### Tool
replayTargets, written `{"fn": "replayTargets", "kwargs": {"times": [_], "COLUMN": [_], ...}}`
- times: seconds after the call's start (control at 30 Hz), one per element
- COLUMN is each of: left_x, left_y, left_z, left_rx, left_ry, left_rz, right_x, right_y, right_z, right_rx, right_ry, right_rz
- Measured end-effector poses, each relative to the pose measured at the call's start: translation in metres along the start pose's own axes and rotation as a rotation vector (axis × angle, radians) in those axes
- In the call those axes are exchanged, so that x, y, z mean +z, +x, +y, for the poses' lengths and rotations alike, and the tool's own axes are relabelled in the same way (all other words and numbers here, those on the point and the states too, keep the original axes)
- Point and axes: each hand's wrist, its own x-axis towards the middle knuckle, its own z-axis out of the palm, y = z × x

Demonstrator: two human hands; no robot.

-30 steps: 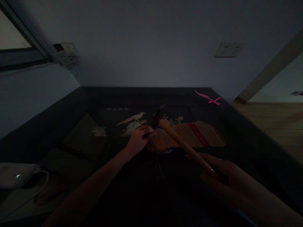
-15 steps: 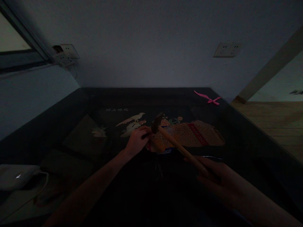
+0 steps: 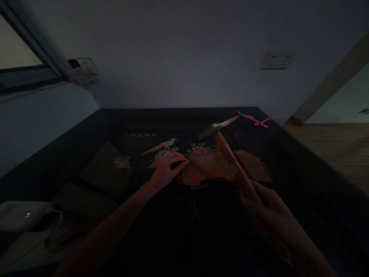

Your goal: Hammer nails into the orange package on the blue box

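Black, glossy surface (image 3: 178, 119) with a bird picture (image 3: 163, 145) meets a pale wall (image 3: 178, 57). On it lies a dotted orange sheet (image 3: 206, 167), partly hidden by the hammer (image 3: 227, 152). The right hand (image 3: 271, 209) has its grip closed round the hammer's handle; the left hand (image 3: 167, 167) nearly pinches at the sheet's left end, its hold too dim to tell. A white device (image 3: 23, 215) is cut off leftward.

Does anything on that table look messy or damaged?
Two things, perhaps. A few thin, pale slivers lie loosely crossed on the dark table, looking more like strays than anything arranged. The dotted orange-brown sheet by the left hand has an uneven near edge; it's too dim to tell whether that's damage.
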Motion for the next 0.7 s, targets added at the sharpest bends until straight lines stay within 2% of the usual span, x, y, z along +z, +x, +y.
{"fn": "replayTargets", "kwargs": {"times": [0.17,0.27,0.37,0.43,0.5,0.57,0.7], "left_x": [-0.005,-0.018,-0.039,-0.05,-0.052,-0.044,-0.012], "left_y": [0.004,0.007,0.001,-0.012,-0.031,-0.053,-0.085], "left_z": [0.002,0.006,0.015,0.024,0.034,0.042,0.05], "left_rx": [0.03,0.039,0.008,-0.008,0.021,0.094,0.057], "left_ry": [0.033,0.097,0.158,0.182,0.167,0.142,0.209], "left_rz": [-0.068,-0.067,0.046,0.143,0.144,0.013,-0.335], "right_x": [-0.003,-0.008,-0.01,-0.009,-0.008,-0.007,-0.004], "right_y": [0.007,0.009,0.008,0.007,0.005,0.003,-0.001], "right_z": [0.018,0.027,0.028,0.026,0.024,0.022,0.015], "right_rx": [-0.03,-0.048,-0.054,-0.047,-0.039,-0.031,-0.025], "right_ry": [0.071,0.061,0.044,0.055,0.07,0.077,0.078], "right_rz": [-0.026,-0.026,-0.033,-0.043,-0.053,-0.056,-0.02]}}
